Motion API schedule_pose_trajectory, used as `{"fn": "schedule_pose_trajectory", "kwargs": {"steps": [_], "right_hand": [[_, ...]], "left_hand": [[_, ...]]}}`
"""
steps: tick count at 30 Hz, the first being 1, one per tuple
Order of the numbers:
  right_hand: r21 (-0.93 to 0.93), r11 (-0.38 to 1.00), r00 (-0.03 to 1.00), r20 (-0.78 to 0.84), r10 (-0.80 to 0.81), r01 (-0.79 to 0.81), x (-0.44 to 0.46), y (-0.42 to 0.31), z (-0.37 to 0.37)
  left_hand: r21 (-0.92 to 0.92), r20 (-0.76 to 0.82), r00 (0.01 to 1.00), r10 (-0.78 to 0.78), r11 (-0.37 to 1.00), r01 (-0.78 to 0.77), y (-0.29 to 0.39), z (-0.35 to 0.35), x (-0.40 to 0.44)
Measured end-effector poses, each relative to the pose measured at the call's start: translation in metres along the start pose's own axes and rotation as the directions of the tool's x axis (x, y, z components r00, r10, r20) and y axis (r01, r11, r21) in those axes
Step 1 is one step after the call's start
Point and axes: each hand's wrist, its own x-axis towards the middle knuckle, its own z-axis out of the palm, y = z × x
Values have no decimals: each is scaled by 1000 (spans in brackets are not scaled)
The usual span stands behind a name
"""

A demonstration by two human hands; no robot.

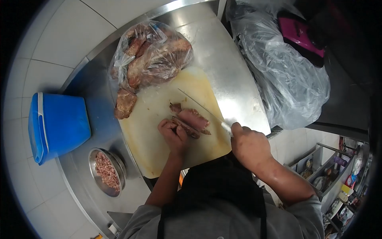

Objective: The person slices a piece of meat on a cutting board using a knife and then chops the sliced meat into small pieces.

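Note:
My right hand [251,145] is closed around the white handle of a knife [205,109], whose long thin blade points up and left over the cutting board [149,147]. My left hand [174,135] has its fingers curled against a slice of meat [186,128] on the board. Beside that slice lies a thicker piece of meat [193,118], with a small chunk [175,107] just above it. A browned piece of meat [125,103] sits at the board's left edge. Whether the blade touches the meat, I cannot tell.
A clear plastic bag of meat chunks [159,63] rests across the board's far end. On the steel counter [234,75] at left stand a metal bowl of diced meat [106,171] and a blue bin [65,125]. Plastic bags [286,75] lie at right.

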Motion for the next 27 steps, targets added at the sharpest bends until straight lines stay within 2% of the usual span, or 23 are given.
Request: {"fn": "schedule_pose_trajectory", "kwargs": {"steps": [1,3,4,5,7,8,9,10,11,12,14,15,16,17,20,21,23,24,26,27], "right_hand": [[-5,1000,1000,-8,3,-3,0,-1,2],[105,994,999,-33,-27,30,-1,1,10],[154,988,1000,11,-8,6,-3,3,18],[143,990,999,51,-6,-1,-9,-2,11],[215,973,992,-114,-61,85,-12,-1,40],[194,979,997,-65,-43,55,-11,-4,42],[240,968,996,-60,-64,77,-8,-9,42],[209,975,997,-48,-66,75,5,-13,64],[270,963,998,-70,-2,21,-8,0,38],[298,954,999,-41,28,-15,-14,-4,31],[303,951,992,-88,90,-60,-31,2,17],[330,940,993,-48,104,-83,-37,3,15],[355,929,994,-2,110,-102,-44,4,14],[396,911,992,-1,127,-116,-50,5,11],[416,891,981,8,195,-180,-54,7,10],[420,888,979,1,204,-186,-56,6,13],[451,875,977,-33,213,-176,-56,5,20],[451,874,975,-41,221,-179,-57,4,19],[416,888,976,3,216,-198,-58,5,19],[417,886,975,2,221,-202,-58,4,21]], "left_hand": [[41,-16,1000,15,999,-15,0,0,1],[82,-45,999,25,996,-21,-5,3,-3],[64,-58,998,25,998,-21,-17,5,-7],[145,-19,990,139,980,-135,-36,2,-13],[298,155,952,263,907,-298,-76,-4,-20],[227,98,973,211,947,-228,-82,-2,-20],[41,-6,1000,8,999,-8,-73,-9,-19],[-134,-36,982,-186,975,179,-68,-15,-17],[-264,-16,956,-293,923,279,-56,-3,-15],[-299,-8,966,-260,922,246,-51,-5,-16],[-342,-39,978,-204,922,179,-54,-5,-19],[-358,-20,984,-177,920,158,-63,-7,-15],[-153,-52,998,19,988,-26,-68,-10,-13],[63,-47,976,214,975,-211,-73,-12,-9],[-51,22,969,247,968,-246,-28,-5,6],[-58,27,966,256,965,-254,-32,-3,7],[-113,16,984,175,979,-172,-45,1,12],[-120,18,983,183,976,-180,-38,-2,14],[-120,98,995,22,993,-10,-17,-6,18],[-122,102,994,24,992,-12,-17,-6,17]]}}
